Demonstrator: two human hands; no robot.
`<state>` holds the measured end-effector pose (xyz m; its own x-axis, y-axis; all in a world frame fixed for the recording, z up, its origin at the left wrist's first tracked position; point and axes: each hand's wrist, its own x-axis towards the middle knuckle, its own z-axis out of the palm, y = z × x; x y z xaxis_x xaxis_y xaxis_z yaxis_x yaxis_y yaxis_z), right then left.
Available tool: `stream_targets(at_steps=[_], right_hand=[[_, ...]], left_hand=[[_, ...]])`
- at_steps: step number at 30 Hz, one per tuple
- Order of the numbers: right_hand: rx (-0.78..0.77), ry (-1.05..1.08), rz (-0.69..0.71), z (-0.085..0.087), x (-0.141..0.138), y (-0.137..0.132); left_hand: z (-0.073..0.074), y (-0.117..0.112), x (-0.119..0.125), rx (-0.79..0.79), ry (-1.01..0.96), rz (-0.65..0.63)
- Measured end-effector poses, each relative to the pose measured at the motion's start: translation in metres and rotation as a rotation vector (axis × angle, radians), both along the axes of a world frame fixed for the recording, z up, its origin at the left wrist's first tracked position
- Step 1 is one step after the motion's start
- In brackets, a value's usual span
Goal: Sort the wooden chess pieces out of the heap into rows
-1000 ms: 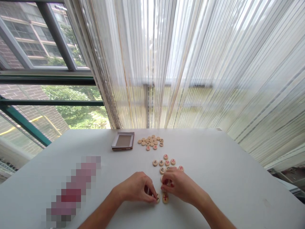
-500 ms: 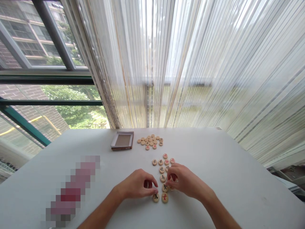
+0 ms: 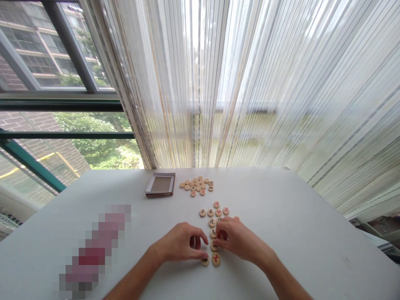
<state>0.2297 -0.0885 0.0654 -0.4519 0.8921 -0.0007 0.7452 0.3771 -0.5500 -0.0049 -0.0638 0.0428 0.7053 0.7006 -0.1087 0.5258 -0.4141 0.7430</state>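
Note:
Round wooden chess pieces with red and black characters lie on a white table (image 3: pixel 296 233). My left hand (image 3: pixel 181 243) rests curled on the table, its fingertips pressed on a black-marked piece (image 3: pixel 205 261). Beside that one lies a red-marked piece (image 3: pixel 216 259). My right hand (image 3: pixel 237 239) is curled over the near cluster of pieces (image 3: pixel 215 212), its fingertips pinching a piece (image 3: pixel 213 246) just above the red one. Part of the cluster is hidden under that hand.
A second pile of pieces (image 3: pixel 197 186) lies further back, most of them blank side up. An open shallow cardboard box (image 3: pixel 160 184) sits to its left. A blurred pink patch (image 3: pixel 93 250) covers the table's left. Striped curtains and a window stand behind the table.
My left fingers came back down onto the black-marked piece, covering part of it. My right hand shifted a little left and closed on a piece above the red one.

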Motion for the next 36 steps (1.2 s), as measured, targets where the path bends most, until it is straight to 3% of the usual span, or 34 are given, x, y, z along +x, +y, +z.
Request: stream_targets(at_steps=[12,28,31,36], right_hand=[[0.025,0.103,-0.022,0.006,0.004,0.005],[-0.012,0.049,0.013,0.002,0.003,0.005],[0.017,0.087,-0.019,0.003,0.008,0.008],[0.205,0.225,-0.147,-0.003,0.02,0.022]], left_hand=[[0.001,0.001,0.0,-0.007,-0.014,-0.003],[0.0,0.002,0.0,0.004,-0.049,0.013],[-0.004,0.007,0.0,0.078,-0.107,0.078],[-0.013,0.024,-0.005,0.315,-0.19,0.314]])
